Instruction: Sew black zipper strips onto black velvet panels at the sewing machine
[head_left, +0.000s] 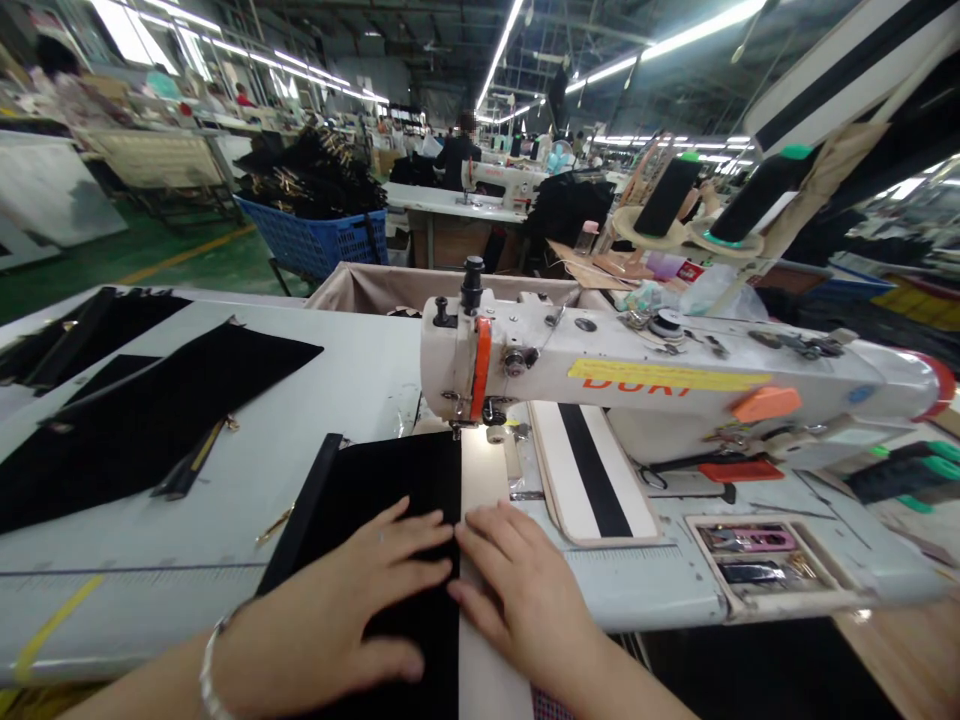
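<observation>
A black fabric panel point(405, 465) lies under the needle end of a white sewing machine point(540, 360). Along its right edge runs a pale strip point(484, 480). My left hand point(352, 590) rests spread on the black panel, with a bracelet at the wrist. My right hand point(517, 575) lies mostly flat on the pale strip, its fingertips at the seam between strip and panel. Both hands are just in front of the presser foot point(457, 430). A zipper pull point(275, 524) sticks out at the panel's left side.
More black panels with zippers point(150, 410) lie to the left. A white piece with a black stripe point(592, 470) sits under the machine arm, beside scissors point(690, 460). A tool tray point(769, 565) is at right. Behind stand a blue basket point(322, 245) and thread cones point(671, 195).
</observation>
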